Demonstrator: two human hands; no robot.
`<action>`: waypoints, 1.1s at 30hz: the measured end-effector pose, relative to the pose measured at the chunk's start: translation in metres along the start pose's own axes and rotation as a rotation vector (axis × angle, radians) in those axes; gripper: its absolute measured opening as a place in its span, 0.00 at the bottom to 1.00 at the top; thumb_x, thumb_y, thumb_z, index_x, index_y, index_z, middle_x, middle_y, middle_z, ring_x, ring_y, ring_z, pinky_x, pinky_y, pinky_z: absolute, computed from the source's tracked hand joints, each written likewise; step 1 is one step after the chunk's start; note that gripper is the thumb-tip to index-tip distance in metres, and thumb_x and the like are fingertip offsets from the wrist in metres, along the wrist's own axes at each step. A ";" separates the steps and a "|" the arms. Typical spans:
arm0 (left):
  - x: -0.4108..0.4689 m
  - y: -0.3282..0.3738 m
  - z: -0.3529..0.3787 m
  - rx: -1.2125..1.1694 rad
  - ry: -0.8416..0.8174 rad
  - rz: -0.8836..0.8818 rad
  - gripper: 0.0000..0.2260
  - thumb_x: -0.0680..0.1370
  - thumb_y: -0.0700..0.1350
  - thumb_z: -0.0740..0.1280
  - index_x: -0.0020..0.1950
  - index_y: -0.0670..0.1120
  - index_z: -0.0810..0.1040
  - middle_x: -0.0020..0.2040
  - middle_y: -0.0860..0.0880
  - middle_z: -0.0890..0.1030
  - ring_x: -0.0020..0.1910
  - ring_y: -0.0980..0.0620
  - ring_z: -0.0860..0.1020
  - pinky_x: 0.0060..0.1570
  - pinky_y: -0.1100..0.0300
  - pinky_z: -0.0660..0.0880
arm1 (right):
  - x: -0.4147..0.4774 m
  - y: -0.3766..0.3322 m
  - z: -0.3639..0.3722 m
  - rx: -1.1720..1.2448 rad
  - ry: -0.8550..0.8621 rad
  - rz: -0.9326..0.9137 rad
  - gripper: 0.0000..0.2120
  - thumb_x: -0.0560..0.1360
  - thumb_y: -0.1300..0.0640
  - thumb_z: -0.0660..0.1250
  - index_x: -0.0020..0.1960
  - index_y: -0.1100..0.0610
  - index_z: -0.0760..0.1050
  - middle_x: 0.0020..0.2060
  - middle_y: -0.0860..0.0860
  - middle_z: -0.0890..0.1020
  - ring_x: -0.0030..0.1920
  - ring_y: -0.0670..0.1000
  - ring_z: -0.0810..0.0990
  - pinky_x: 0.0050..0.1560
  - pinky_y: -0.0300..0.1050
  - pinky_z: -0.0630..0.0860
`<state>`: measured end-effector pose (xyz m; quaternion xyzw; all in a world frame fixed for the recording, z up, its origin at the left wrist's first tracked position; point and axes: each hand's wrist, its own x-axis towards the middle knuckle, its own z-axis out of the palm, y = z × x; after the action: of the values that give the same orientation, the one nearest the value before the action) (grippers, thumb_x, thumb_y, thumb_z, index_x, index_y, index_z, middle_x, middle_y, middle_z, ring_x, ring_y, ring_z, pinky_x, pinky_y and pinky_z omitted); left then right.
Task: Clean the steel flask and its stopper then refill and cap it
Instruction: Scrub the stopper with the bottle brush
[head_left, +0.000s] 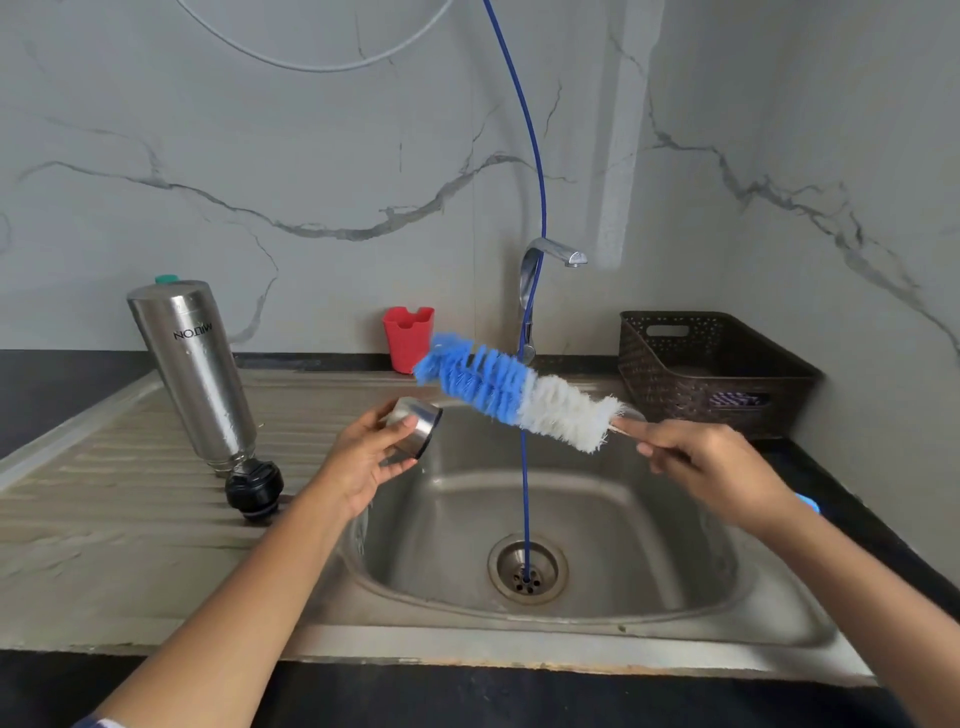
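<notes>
Left hand (374, 460) has its fingers curled round a small round stainless-steel cap (414, 427), open end facing right, held over the left edge of the steel sink (623, 519). Right hand (698, 462) is wrapped on the handle of a blue-and-white bristle bottle brush (514, 389). The blue tip sits just above the cap and is not inside it yet. The tall stainless-steel flask (192, 369) stands upside down on the ribbed drainboard (119, 499), mouth down, green base up, well apart from both hands. The round black stopper (254, 486) lies by its mouth; I can't tell if they touch. Read: cap scrub is about to start, refill and capping are not done. Risks: the cap looks wet and the grip is mostly fingertips, so a hard push from the brush could pop it into the basin. The flask rests on its narrow neck and looks tilted, so a nudge from the left forearm could topple it. The stopper is round and near the basin edge, so it could roll in. Main obstruction: a thin blue hose (537, 171) hangs down the middle of the workspace into the drain (500, 566). The brush crosses in front of it, so bristles could snag on a stroke. No water visible from the chrome tap (550, 257). A red plastic holder (408, 338) sits at the back wall and a dark brown perforated basket (727, 358) on the right counter; neither is in the way.
</notes>
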<state>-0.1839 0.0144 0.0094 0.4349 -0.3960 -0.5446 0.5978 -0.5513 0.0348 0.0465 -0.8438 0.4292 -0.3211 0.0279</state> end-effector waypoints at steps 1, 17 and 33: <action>0.000 0.000 -0.001 0.008 0.009 0.010 0.19 0.72 0.39 0.70 0.62 0.47 0.75 0.49 0.47 0.81 0.43 0.53 0.81 0.40 0.59 0.79 | -0.001 -0.005 0.006 -0.079 0.034 -0.062 0.19 0.77 0.57 0.62 0.65 0.43 0.74 0.34 0.35 0.76 0.38 0.39 0.75 0.36 0.38 0.72; -0.002 0.002 -0.002 -0.076 -0.083 -0.025 0.44 0.42 0.55 0.85 0.54 0.43 0.77 0.44 0.47 0.85 0.44 0.52 0.82 0.43 0.61 0.81 | -0.006 -0.010 0.027 -0.189 0.000 0.007 0.25 0.74 0.46 0.48 0.66 0.43 0.74 0.38 0.45 0.80 0.39 0.53 0.82 0.32 0.51 0.77; -0.002 0.001 0.016 -0.386 0.077 -0.153 0.14 0.72 0.42 0.68 0.57 0.44 0.75 0.56 0.41 0.79 0.53 0.44 0.80 0.53 0.52 0.76 | -0.014 -0.051 0.044 -0.180 -0.015 0.099 0.22 0.78 0.57 0.63 0.67 0.38 0.71 0.38 0.46 0.78 0.43 0.53 0.80 0.37 0.47 0.71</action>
<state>-0.1986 0.0152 0.0154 0.3616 -0.2271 -0.6373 0.6415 -0.4963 0.0677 0.0212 -0.8230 0.4972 -0.2733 -0.0292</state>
